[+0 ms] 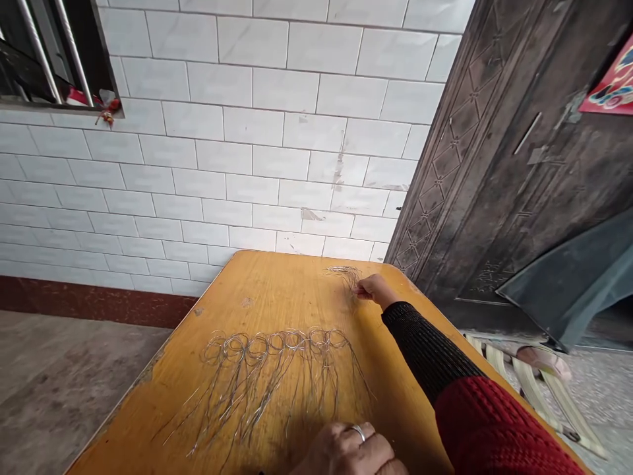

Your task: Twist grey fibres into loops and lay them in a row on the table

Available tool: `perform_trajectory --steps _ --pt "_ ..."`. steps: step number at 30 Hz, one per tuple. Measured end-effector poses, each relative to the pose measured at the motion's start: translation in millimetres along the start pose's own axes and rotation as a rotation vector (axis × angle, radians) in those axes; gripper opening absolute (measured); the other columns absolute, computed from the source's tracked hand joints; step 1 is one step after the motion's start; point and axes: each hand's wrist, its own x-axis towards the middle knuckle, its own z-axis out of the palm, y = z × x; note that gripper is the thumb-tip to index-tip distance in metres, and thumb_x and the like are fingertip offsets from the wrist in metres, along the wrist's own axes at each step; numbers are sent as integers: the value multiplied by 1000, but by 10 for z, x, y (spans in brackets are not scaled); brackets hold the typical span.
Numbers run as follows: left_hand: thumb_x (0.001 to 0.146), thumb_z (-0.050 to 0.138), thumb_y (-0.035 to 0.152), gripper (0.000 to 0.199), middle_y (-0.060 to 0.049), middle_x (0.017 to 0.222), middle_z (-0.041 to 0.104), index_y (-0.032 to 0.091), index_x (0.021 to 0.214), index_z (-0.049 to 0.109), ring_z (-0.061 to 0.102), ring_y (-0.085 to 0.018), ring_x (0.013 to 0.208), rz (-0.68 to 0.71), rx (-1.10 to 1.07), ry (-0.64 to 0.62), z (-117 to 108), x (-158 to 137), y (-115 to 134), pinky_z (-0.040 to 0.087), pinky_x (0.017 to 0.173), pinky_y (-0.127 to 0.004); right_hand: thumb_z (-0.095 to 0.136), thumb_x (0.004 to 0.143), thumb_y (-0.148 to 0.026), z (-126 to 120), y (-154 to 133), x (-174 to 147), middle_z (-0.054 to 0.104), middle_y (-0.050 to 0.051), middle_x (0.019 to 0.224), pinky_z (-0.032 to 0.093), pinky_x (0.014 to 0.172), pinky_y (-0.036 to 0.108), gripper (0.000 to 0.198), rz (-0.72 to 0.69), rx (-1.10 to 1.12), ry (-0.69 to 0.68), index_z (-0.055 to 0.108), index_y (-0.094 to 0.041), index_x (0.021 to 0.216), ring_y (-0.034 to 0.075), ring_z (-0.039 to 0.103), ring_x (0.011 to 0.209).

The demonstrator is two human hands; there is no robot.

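My right hand [374,289] reaches to the far right part of the wooden table, its fingers pinched together at a small bunch of thin wires [346,270]. The loose ends of that bunch fan out to the left on the tabletop. Nearer to me lies a row of several thin metal wires with looped tops [277,342], their long tails spread toward the front edge. At the bottom of the view my left hand [352,452], with a ring on one finger, is curled closed near the wire tails. Its fingertips are hidden.
The yellow-brown table [281,290] stands against a white tiled wall [257,158]. On the right are a dark carved door [484,198], a grey-blue sheet [568,284] and a low seat with pale straps [539,382]. A barred window [54,53] is at upper left.
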Motion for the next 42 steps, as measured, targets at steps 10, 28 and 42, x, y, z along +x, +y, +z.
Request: perform_trajectory --steps 10,28,42 --pt "82 46 13 12 1 67 53 18 71 47 50 -13 61 11 -24 -240 -284 91 36 35 49 -28 49 85 -24 -238 96 -648 63 6 74 44 51 21 19 -233 -243 10 60 -9 84 8 55 54" --pt "87 40 16 17 0 66 52 18 73 49 49 -12 55 74 -31 -286 -289 119 41 32 47 -27 52 72 -13 79 808 -1719 64 8 75 29 55 22 11 -422 -727 113 63 -13 73 16 55 71" --pt "87 39 15 21 -1 66 54 17 71 52 51 -12 54 -56 -89 -340 -319 126 26 36 49 -25 50 73 -15 -57 892 -1876 65 10 76 29 55 24 14 -405 -819 123 63 -15 72 19 58 72"
